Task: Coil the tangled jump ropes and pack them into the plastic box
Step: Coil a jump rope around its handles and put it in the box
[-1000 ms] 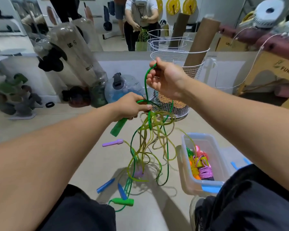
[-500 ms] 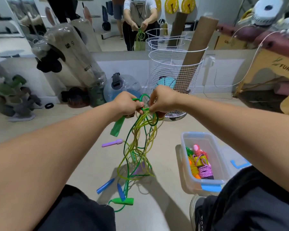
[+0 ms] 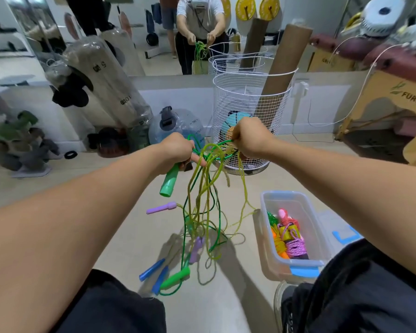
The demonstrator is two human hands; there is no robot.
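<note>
My left hand grips a green jump-rope handle and loops of green cord. My right hand pinches the green cord a short way to the right, at the same height. Between and below them hangs a tangle of green and yellow ropes. A purple handle dangles in it. Another green handle, two blue handles and a second purple handle lie on the floor. The clear plastic box at lower right holds several coiled ropes.
A white wire basket with a cardboard tube stands just behind my hands. A clear water jug and big plastic bottles are at left. The box lid lies right of the box. A mirror on the wall reflects me.
My right hand came down from high above to the left hand's level, then drew apart to the right, stretching the green cord. The hanging tangle swung and spread.
</note>
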